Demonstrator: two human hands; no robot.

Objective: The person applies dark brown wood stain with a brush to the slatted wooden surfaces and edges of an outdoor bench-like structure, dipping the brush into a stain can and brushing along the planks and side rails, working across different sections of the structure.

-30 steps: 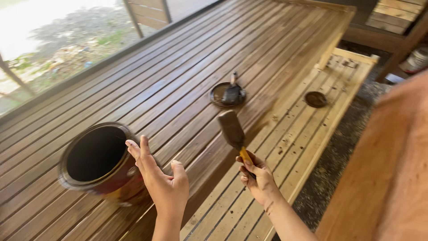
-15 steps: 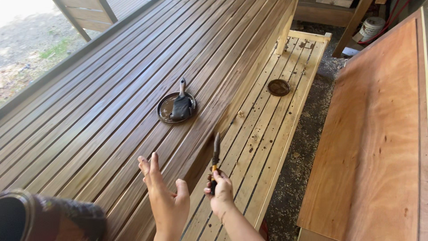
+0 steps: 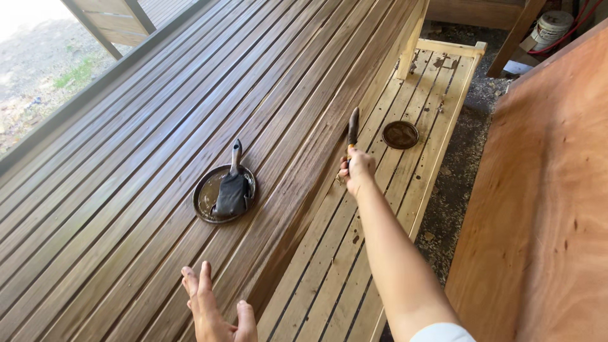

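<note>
Dark-bristled brush [image 3: 353,127] stands upright in right hand [image 3: 356,170], above left hand [image 3: 215,310].

Surface [image 3: 126,190]: dark stained wooden slats, glossy, sloping wide; on it a round lid [image 3: 225,194] smeared dark, with a wide brush [image 3: 232,190] lying in it; beside it, lower pale slatted surface [image 3: 354,266], drip-spotted; second round lid [image 3: 400,135] on it.
</note>
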